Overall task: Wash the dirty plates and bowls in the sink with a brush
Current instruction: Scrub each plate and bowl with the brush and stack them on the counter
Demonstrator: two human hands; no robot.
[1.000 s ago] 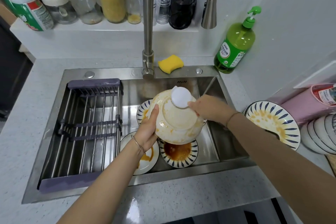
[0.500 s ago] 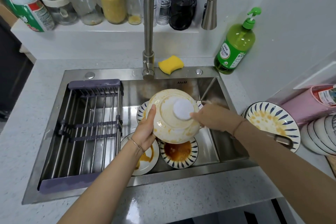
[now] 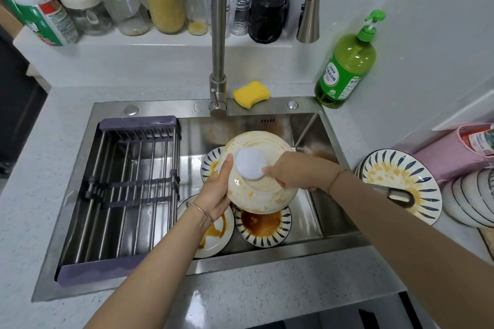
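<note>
Ceramic was what I had to reckon with: the cream, orange-smeared bowl (image 3: pixel 264 195) hung upside down over the stainless steel sink (image 3: pixel 280 254), just above the stained plates. I judged it stiff, fairly heavy, brittle and slick with sauce, so better taken at the rim than on the curved wall. My left hand (image 3: pixel 213 191) held it that way on the bowl's left side, thumb laid up the outer wall and fingers hidden behind the rim. My right hand (image 3: pixel 294 172) was closed round the round white brush (image 3: pixel 251 163), whose head lay against the bowl's foot.

Room was tight. A blue-petalled plate pooled with brown sauce (image 3: pixel 263 226) sat directly beneath, and a white plate streaked orange (image 3: pixel 216 235) lay under my left wrist. The grey-purple wire drying rack (image 3: pixel 133 187) filled the sink's left half, and the steel tap spout (image 3: pixel 308 21) hung above to the right. A slip would likely have chipped something.
</note>
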